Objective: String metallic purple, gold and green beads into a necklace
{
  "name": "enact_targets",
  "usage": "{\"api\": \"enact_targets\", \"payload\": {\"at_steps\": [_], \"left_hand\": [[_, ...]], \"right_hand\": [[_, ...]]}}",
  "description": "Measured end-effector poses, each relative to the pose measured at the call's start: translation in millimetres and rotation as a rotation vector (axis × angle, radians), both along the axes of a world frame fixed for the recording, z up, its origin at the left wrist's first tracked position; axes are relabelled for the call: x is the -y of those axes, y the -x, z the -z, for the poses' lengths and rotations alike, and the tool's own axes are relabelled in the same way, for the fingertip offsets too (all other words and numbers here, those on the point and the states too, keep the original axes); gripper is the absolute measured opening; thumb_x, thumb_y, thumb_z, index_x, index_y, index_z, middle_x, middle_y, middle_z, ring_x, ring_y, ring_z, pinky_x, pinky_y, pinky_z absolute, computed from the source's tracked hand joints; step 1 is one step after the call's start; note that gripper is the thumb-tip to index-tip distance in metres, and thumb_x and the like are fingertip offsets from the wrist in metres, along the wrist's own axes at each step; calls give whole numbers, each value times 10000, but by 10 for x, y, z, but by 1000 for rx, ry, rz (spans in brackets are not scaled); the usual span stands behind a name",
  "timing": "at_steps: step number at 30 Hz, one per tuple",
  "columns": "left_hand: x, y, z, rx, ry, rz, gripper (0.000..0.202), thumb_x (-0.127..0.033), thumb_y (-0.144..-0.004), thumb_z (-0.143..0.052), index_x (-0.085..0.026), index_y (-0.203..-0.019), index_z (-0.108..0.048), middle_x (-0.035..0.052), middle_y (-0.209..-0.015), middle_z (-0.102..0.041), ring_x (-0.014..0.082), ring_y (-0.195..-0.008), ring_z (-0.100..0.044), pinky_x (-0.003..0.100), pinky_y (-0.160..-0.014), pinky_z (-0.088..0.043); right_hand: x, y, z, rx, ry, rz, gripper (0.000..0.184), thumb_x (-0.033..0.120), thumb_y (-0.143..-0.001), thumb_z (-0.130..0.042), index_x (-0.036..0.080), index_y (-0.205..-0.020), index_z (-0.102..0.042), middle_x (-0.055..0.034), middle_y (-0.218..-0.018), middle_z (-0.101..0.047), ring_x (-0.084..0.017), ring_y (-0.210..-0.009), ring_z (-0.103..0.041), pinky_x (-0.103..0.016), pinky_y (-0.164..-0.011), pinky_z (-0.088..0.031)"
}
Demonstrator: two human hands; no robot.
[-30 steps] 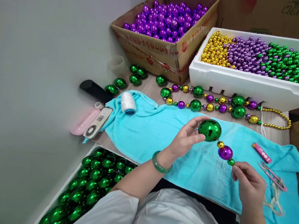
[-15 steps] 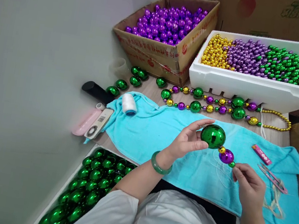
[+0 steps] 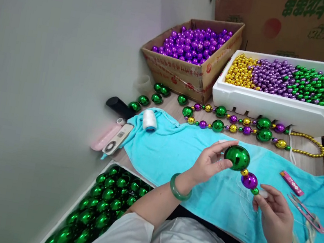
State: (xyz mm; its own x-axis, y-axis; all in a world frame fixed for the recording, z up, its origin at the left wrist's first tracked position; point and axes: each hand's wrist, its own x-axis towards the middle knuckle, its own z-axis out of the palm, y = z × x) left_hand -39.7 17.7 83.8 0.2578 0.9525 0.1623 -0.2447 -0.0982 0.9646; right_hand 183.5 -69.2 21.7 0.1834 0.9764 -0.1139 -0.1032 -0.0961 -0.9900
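Note:
My left hand (image 3: 209,164), with a green bangle (image 3: 180,187) at its wrist, is closed around the left side of a large shiny green bead (image 3: 237,158). Strung after it, sloping down to the right, come a small gold bead (image 3: 244,172), a purple bead (image 3: 249,180) and a small green bead (image 3: 255,191). My right hand (image 3: 275,213) pinches the string's end just past that last bead. Something whitish shows between its fingers, too small to name. Thin clear thread (image 3: 243,201) loops over the turquoise towel (image 3: 166,151) below.
A finished-looking bead necklace (image 3: 233,128) lies behind the towel. Pink-handled snips (image 3: 306,213), a pink packet (image 3: 292,183) and a thread spool (image 3: 149,120) rest on it. Behind stand a carton (image 3: 175,70) of purple beads and a white foam box (image 3: 282,106) of small beads.
The camera view has tilted, so everything sits lower and further right. My right hand's fingers have spread slightly, showing something whitish between them. My left hand keeps its hold on the large green bead.

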Motion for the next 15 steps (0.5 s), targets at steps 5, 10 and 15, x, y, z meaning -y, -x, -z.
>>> {"api": "enact_targets", "payload": {"at_steps": [5,10,15], "left_hand": [[-64,17,26,81,255,-76,426,-511,-798,-672,-211,-1094,-733,90,-1159,-672,219,-1048,-602,332,-867,-502],[-135,-40,158,148,310,-178,262,-384,-688,-787,-180,-852,-777,64,-986,-707,149,-877,-624,253,-738,-504],[-168,-146,276,-59,225,-274,141,-302,-750,-718,-176,-799,-758,29,-829,-714,100,-742,-620,210,-657,-501]], "right_hand": [[-53,-43,-13,-287,62,-4,314,256,-692,-800,227,-971,-659,4,-649,-619,-132,-517,-570,-250,-469,-447],[-240,-120,6,-185,113,42,291,342,-670,-788,201,-893,-665,-3,-611,-626,-137,-519,-571,-263,-495,-452],[-369,-183,52,463,250,-45,327,423,-726,-690,178,-939,-730,-44,-711,-684,-162,-559,-583,-297,-539,-448]]}}
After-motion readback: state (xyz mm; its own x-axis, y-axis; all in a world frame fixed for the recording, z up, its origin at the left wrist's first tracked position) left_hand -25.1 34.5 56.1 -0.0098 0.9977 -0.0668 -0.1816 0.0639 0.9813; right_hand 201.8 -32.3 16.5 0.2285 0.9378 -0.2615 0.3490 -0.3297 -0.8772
